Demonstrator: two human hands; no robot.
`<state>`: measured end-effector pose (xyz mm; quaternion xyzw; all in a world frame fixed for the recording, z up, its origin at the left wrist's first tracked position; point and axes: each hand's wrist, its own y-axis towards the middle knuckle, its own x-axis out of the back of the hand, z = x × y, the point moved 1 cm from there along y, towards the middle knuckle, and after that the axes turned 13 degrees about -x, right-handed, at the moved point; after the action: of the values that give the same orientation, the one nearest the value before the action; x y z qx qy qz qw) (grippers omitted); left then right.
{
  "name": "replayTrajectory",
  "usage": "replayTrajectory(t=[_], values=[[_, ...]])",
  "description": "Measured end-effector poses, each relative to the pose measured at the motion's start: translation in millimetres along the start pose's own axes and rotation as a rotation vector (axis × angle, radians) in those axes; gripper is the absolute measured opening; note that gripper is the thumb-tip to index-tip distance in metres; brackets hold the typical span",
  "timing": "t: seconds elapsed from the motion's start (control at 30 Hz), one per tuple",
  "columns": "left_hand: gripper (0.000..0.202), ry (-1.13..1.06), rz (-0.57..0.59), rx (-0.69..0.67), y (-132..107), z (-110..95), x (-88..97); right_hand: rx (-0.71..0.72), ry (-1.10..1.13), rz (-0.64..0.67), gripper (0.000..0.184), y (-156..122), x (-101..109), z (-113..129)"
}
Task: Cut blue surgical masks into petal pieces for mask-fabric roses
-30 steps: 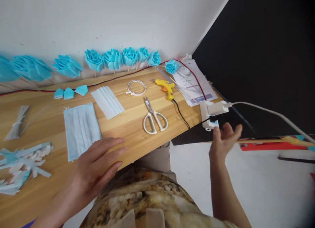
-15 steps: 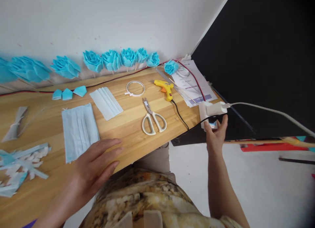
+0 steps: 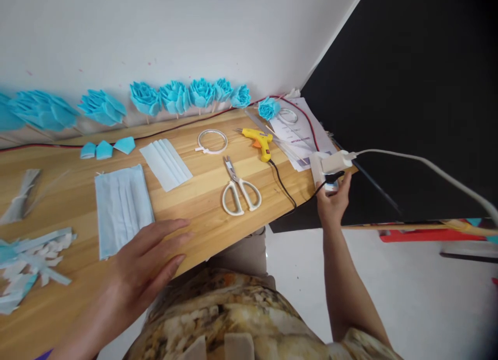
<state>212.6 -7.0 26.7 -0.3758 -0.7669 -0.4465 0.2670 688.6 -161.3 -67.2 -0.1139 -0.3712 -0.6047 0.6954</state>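
My right hand (image 3: 332, 203) reaches to the table's right corner and grips the near end of a white power strip (image 3: 323, 168). A white plug and cable (image 3: 408, 160) and a black plug sit in the strip. The black cord (image 3: 283, 183) runs from it to a yellow glue gun (image 3: 259, 140). My left hand (image 3: 146, 264) lies flat with fingers spread on the wooden table (image 3: 202, 202), next to a light blue face mask (image 3: 121, 207).
White scissors (image 3: 238, 187), a white ring (image 3: 212, 140) and a folded white mask piece (image 3: 165, 163) lie mid-table. Blue fabric roses (image 3: 187, 95) line the wall. Papers (image 3: 301, 129) sit at the far right. Cut mask scraps (image 3: 27, 256) lie left.
My right hand has moved up from below the table edge to the power strip and closed on its end. My left hand has stayed in place.
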Motion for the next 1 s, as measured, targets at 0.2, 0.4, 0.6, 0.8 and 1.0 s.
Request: replayTrajectory(t=[0.2,0.4,0.6,0.8,1.0], values=[[0.036,0.032,0.048,-0.025,2.0,2.7,3.6,0.018,0.069,0.127,0.112,4.9,0.8,0.3],[0.033,0.018,-0.006,0.013,0.5,2.6,1.5,0.173,0.297,-0.253,0.050,-39.3,25.1,-1.1],[0.031,0.019,0.006,-0.017,11.1,1.4,7.9,0.633,0.173,-0.198,0.021,-52.2,31.8,97.1],[0.026,0.080,0.005,-0.122,41.8,9.6,21.6,0.531,0.102,0.165,0.031,39.2,-54.2,194.4],[0.021,0.139,-0.073,-0.114,49.2,40.5,18.7,0.383,-0.203,0.255,0.054,117.0,-131.1,214.0]])
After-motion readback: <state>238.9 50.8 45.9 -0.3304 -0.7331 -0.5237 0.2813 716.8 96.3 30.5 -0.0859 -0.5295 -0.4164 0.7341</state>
